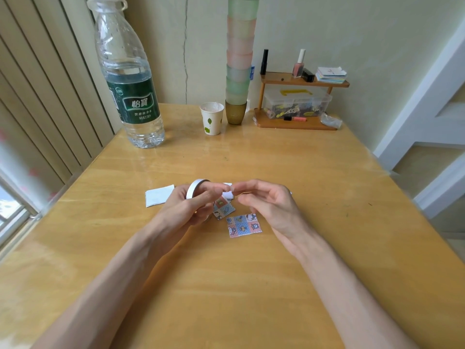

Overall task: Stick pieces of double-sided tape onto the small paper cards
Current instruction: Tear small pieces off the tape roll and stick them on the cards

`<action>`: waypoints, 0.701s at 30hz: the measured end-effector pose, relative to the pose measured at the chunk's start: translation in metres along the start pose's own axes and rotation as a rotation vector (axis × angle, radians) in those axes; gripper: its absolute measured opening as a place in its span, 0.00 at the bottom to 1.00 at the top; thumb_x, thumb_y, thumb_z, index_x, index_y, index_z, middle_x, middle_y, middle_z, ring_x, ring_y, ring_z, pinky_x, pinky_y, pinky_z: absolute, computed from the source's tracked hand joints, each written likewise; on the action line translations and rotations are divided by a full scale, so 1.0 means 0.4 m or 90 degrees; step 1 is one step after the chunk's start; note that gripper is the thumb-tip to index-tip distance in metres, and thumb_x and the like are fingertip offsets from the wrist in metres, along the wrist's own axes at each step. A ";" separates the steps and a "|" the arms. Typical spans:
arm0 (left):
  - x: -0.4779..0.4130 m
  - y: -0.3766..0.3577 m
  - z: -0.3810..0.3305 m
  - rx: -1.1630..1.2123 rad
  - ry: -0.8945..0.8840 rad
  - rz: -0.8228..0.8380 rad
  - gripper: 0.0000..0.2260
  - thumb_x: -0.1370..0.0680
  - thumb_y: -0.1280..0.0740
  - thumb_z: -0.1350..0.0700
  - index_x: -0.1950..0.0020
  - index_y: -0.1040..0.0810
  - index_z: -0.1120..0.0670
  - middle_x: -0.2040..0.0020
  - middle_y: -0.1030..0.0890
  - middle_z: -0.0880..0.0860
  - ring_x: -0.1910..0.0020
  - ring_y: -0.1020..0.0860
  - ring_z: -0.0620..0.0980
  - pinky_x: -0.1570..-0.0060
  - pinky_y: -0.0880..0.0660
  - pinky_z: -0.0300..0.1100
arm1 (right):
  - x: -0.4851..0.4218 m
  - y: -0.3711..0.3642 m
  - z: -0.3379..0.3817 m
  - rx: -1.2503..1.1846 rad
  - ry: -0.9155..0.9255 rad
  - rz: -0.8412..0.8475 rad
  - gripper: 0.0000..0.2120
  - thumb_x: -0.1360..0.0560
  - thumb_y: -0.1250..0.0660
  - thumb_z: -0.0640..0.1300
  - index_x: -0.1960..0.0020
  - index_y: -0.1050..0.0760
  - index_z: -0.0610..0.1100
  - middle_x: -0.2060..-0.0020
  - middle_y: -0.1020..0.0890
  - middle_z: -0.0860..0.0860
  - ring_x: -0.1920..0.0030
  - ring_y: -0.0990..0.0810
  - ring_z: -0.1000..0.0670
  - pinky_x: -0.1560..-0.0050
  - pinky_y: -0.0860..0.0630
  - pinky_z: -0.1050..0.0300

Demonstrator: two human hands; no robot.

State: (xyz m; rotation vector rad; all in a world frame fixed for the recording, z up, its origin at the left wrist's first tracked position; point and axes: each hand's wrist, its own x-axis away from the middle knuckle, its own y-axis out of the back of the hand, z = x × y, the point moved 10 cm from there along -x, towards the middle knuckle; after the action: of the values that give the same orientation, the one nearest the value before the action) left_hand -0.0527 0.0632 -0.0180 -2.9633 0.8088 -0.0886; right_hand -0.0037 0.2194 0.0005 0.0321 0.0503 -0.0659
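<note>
Head view: left hand (187, 206) is gripping tape roll (194, 188); right hand (268, 205) is pinching its free end; patterned cards (244, 225) are lying apparently untaped, sticking pending.

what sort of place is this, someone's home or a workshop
Most likely a room in a home: a wooden table against the wall, a small shelf with nail polish on it, and a tall stack of plastic cups.

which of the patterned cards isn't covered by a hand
The patterned card nearest the camera; the other card sits partly under the left hand.
</note>
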 end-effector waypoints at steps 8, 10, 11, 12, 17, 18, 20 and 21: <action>0.003 -0.001 -0.003 -0.008 0.007 -0.002 0.08 0.19 0.29 0.54 0.48 0.13 0.55 0.69 0.38 0.48 0.69 0.40 0.47 0.67 0.46 0.41 | -0.003 0.007 -0.003 -0.012 -0.001 -0.027 0.04 0.24 0.24 0.37 0.49 0.14 0.41 0.50 0.12 0.46 0.46 0.14 0.49 0.44 0.22 0.63; 0.002 -0.003 -0.003 -0.012 0.006 0.002 0.09 0.19 0.30 0.54 0.46 0.13 0.57 0.68 0.39 0.48 0.69 0.40 0.47 0.68 0.45 0.39 | -0.002 0.010 -0.005 -0.013 -0.003 -0.036 0.05 0.25 0.23 0.38 0.49 0.15 0.43 0.50 0.12 0.47 0.46 0.14 0.48 0.44 0.21 0.62; 0.002 -0.004 -0.004 -0.014 0.005 0.002 0.09 0.19 0.30 0.54 0.45 0.13 0.57 0.68 0.39 0.49 0.69 0.40 0.47 0.69 0.44 0.38 | -0.002 0.012 -0.006 -0.011 -0.002 -0.041 0.06 0.25 0.23 0.38 0.48 0.15 0.44 0.50 0.12 0.47 0.47 0.14 0.49 0.44 0.21 0.61; 0.002 -0.004 -0.005 -0.015 0.004 0.002 0.09 0.19 0.30 0.54 0.46 0.13 0.56 0.68 0.39 0.49 0.69 0.40 0.47 0.70 0.44 0.37 | -0.003 0.014 -0.006 -0.006 0.000 -0.042 0.07 0.25 0.23 0.39 0.47 0.15 0.45 0.49 0.13 0.47 0.48 0.15 0.50 0.44 0.21 0.60; 0.005 -0.006 -0.007 -0.017 0.003 0.002 0.08 0.19 0.30 0.54 0.46 0.13 0.56 0.68 0.40 0.50 0.69 0.41 0.47 0.71 0.43 0.36 | -0.003 0.005 0.000 0.018 0.006 -0.018 0.09 0.23 0.24 0.40 0.45 0.14 0.48 0.47 0.13 0.49 0.43 0.15 0.45 0.38 0.21 0.55; 0.005 -0.006 -0.007 -0.016 0.003 0.002 0.08 0.19 0.30 0.54 0.46 0.13 0.56 0.68 0.40 0.50 0.69 0.41 0.47 0.71 0.43 0.36 | -0.003 0.004 0.002 0.019 0.008 -0.018 0.08 0.24 0.24 0.40 0.46 0.13 0.47 0.47 0.12 0.50 0.42 0.15 0.44 0.37 0.21 0.55; 0.006 -0.006 -0.008 -0.017 0.005 0.001 0.08 0.19 0.30 0.54 0.46 0.13 0.56 0.68 0.40 0.50 0.69 0.41 0.47 0.71 0.42 0.35 | -0.003 0.006 0.004 0.016 0.008 -0.026 0.05 0.24 0.24 0.41 0.48 0.13 0.46 0.48 0.12 0.51 0.42 0.16 0.44 0.36 0.21 0.54; 0.006 -0.006 -0.009 -0.017 0.006 0.000 0.08 0.19 0.30 0.54 0.46 0.13 0.56 0.68 0.40 0.50 0.69 0.41 0.47 0.71 0.42 0.35 | -0.003 0.009 0.004 0.015 0.007 -0.031 0.05 0.24 0.23 0.42 0.49 0.13 0.46 0.49 0.12 0.51 0.42 0.15 0.44 0.36 0.21 0.54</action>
State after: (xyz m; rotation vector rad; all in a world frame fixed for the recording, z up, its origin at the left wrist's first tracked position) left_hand -0.0497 0.0637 -0.0142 -2.9909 0.8166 -0.0921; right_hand -0.0044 0.2229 0.0023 0.0550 0.0615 -0.1152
